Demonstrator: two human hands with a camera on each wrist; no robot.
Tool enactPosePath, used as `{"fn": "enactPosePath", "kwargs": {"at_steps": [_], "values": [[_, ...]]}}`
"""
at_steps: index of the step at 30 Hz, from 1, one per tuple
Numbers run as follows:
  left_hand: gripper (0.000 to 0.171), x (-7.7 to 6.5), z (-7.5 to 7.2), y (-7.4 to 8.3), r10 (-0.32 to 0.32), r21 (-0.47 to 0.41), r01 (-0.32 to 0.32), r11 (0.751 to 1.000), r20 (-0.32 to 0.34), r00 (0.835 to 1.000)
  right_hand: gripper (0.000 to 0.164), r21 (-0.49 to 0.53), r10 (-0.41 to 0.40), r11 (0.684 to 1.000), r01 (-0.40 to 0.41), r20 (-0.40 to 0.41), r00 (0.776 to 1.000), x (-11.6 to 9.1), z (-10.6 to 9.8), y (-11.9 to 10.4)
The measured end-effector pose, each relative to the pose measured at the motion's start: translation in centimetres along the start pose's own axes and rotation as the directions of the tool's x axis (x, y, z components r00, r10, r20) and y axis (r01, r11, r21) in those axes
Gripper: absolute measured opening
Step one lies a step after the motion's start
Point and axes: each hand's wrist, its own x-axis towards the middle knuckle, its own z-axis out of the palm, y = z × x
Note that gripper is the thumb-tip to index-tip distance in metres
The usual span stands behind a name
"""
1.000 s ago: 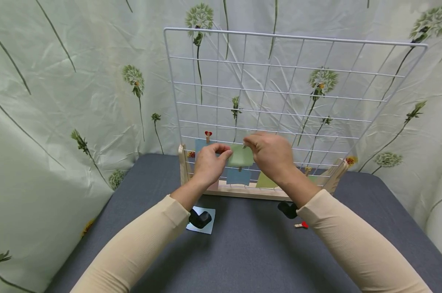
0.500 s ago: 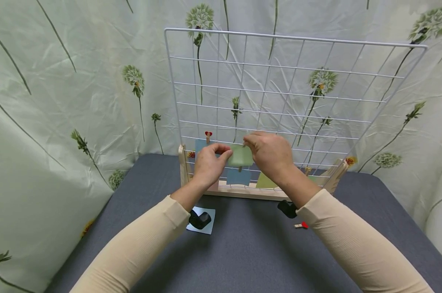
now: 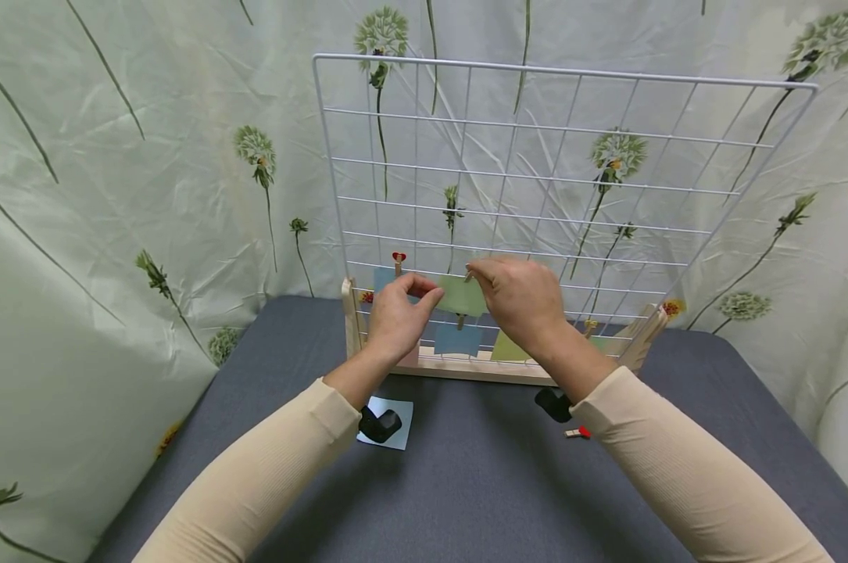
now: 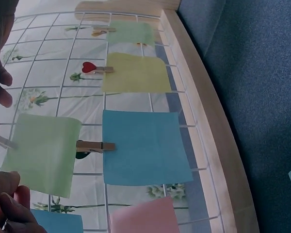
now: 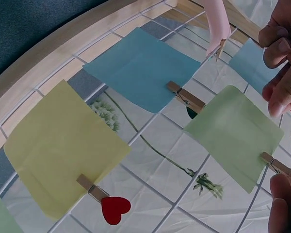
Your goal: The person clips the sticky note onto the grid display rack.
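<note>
A green square of paper (image 3: 462,295) lies against the white wire grid (image 3: 567,74), slightly tilted. My left hand (image 3: 402,313) pinches at its left edge, fingertips right at the upper left corner in the left wrist view. My right hand (image 3: 525,301) pinches a wooden clothespin (image 5: 276,163) whose tip overlaps the paper's top edge. Below, another clothespin (image 4: 94,146) bites the top of a blue paper (image 4: 145,148). A yellow paper (image 5: 63,150) hangs from a clothespin with a red heart (image 5: 115,209).
The grid stands in a wooden base (image 3: 480,371) on a dark grey table (image 3: 466,485). More papers hang there, among them a pink one (image 4: 145,217). On the table lie a light blue paper (image 3: 401,430) and a red-ended clothespin (image 3: 577,432). A floral curtain (image 3: 184,195) hangs behind.
The green paper's lower part has straightened out and the sheet has tilted a little. Both hands have stayed almost in place.
</note>
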Motion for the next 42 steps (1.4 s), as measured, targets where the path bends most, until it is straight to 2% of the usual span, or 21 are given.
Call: {"fn": "enactPosePath", "kwargs": {"at_steps": [9,20,30,42], "values": [[0.023,-0.2,-0.1,-0.1,-0.005,-0.01,0.005,1.0,-0.01,1.0,0.022,-0.014,0.017,1.0,-0.017,-0.04,0.999,-0.5,-0.1,0.2],[0.021,-0.6,-0.1,-0.4,0.007,-0.028,-0.008,1.0,-0.027,1.0,0.014,0.002,-0.019,1.0,0.02,-0.108,0.994,-1.9,0.3,1.2],[0.019,-1.2,-0.4,-1.2,0.013,-0.06,-0.015,0.998,-0.027,1.0,0.015,0.016,0.018,1.0,-0.017,-0.046,0.999,-3.9,0.4,2.1],[0.016,-2.7,-1.1,-3.0,0.059,0.028,-0.059,0.998,-0.004,0.998,0.012,0.016,0.058,0.998,-0.059,0.009,0.998,-8.1,1.4,3.4]]}}
